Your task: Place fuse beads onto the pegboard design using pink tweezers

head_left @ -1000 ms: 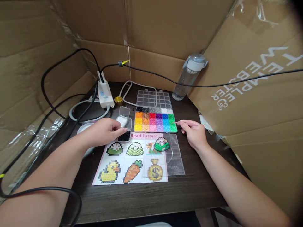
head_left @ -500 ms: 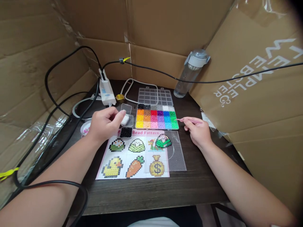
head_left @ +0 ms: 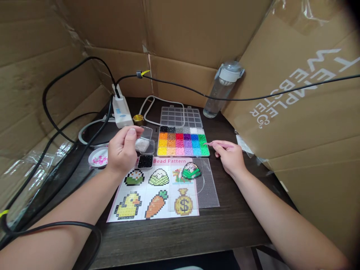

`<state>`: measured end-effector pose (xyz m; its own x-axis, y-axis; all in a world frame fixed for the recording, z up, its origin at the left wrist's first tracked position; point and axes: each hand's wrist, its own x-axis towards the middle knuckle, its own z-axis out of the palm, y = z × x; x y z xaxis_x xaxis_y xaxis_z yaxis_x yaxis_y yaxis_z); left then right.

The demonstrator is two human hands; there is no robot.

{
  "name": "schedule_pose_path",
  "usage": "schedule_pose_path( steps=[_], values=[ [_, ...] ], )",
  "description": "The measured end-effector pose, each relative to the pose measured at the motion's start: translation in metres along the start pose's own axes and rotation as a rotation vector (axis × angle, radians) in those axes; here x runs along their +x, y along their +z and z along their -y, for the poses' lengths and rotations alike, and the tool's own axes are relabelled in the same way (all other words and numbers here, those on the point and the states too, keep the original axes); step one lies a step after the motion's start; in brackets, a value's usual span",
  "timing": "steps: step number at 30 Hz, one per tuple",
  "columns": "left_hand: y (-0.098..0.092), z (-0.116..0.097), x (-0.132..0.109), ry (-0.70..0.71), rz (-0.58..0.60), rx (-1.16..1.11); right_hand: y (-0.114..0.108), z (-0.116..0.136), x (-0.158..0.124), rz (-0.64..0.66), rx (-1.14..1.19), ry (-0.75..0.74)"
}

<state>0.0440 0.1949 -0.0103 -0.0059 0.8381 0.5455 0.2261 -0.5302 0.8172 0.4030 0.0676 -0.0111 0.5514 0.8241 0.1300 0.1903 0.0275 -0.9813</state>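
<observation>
Pink tweezers (head_left: 223, 145) sit pinched between the right hand's (head_left: 233, 157) closed thumb and fingers, tip at the green beads (head_left: 203, 141) on the box's (head_left: 182, 156) right side, where a jerk could flick some astray, while a bumped board (head_left: 210, 195) could jolt the piece (head_left: 191, 171) lying on it. The left hand (head_left: 123, 148) curls, thumb near fingertips, partly hiding the white beads (head_left: 143, 145), and dropping low might spill them; whether it or the tweezers' tip grips anything, I cannot tell.

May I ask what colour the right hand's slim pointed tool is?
The slim pointed tool is pink, clearest in the head view.
</observation>
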Motion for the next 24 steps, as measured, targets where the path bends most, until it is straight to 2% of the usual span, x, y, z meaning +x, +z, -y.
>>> schedule_pose_path(
  steps=[4, 9, 24],
  values=[
    [0.001, 0.003, 0.000, -0.053, 0.022, -0.089, 0.000, -0.001, 0.001, 0.008, -0.015, 0.003],
    [0.001, 0.000, 0.001, -0.110, 0.053, -0.078, 0.000, 0.000, 0.001, 0.018, -0.023, -0.003],
    [0.001, -0.021, 0.004, -0.195, 0.105, 0.087, 0.000, 0.003, -0.001, 0.010, -0.010, -0.002]
  ],
)
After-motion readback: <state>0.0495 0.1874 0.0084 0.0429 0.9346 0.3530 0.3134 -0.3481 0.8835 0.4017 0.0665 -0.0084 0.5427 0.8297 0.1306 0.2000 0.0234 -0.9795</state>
